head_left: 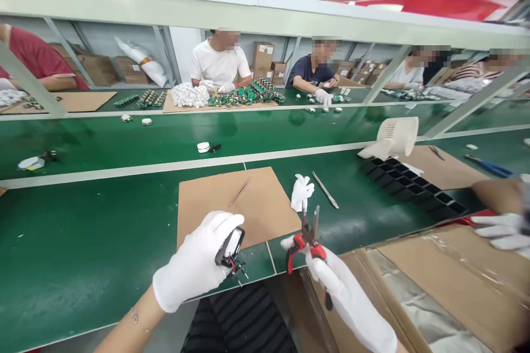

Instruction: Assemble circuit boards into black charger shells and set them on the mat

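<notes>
Gripping small black-white part (230, 249), left hand (194, 262) closed; right hand (337, 281) clasps pliers (307, 240) just beside.

left hand (194, 265): white-gloved, forearm bare, fingers curled shut around a small part | right hand (348, 298): white-gloved, closed on plier handles, raised beside left

- We held a small black-and-white device (230, 248) in our gloved left hand (194, 262), thin wires hanging beneath it, above the table edge.
- We gripped red-handled pliers (307, 240) in our gloved right hand (348, 298), jaws parted, tips upward.
</notes>
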A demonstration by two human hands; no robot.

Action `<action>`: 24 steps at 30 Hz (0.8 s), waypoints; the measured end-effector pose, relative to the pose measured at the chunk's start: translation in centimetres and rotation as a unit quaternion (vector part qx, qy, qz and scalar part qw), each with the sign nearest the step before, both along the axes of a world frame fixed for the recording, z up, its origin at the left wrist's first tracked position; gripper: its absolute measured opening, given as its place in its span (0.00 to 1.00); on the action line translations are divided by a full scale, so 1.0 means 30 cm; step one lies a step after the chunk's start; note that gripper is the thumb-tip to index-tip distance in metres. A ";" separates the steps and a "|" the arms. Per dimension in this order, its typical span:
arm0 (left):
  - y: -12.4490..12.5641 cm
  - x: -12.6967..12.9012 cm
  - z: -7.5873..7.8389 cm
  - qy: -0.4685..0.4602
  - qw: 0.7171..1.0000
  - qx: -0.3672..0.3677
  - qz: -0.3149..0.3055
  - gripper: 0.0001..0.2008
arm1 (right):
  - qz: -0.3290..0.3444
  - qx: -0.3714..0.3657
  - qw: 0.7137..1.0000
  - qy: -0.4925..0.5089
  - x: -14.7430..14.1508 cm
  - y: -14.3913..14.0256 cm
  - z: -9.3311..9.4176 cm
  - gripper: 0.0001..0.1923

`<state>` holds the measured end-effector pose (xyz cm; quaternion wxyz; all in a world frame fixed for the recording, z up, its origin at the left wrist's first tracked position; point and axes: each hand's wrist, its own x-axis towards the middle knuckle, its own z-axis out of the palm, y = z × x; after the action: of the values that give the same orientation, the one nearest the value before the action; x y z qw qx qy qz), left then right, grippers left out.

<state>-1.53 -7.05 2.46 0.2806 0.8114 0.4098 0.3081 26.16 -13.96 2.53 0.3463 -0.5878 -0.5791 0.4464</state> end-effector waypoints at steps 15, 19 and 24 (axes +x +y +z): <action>0.003 0.059 0.122 0.057 0.986 0.106 -0.115 0.41 | 0.190 -0.127 0.964 -0.133 -0.007 -0.068 0.188 0.24; 0.002 0.071 0.132 0.160 0.966 0.152 -0.132 0.37 | 0.199 -0.116 0.960 -0.160 -0.001 -0.062 0.186 0.23; -0.046 0.066 0.149 0.282 0.918 0.239 -0.144 0.29 | 0.179 -0.140 0.956 -0.187 -0.003 -0.031 0.174 0.17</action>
<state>0.44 -8.42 6.94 -0.0076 0.9578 0.2649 0.1115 26.08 -14.88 7.76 0.0607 -0.5901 -0.6611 0.4593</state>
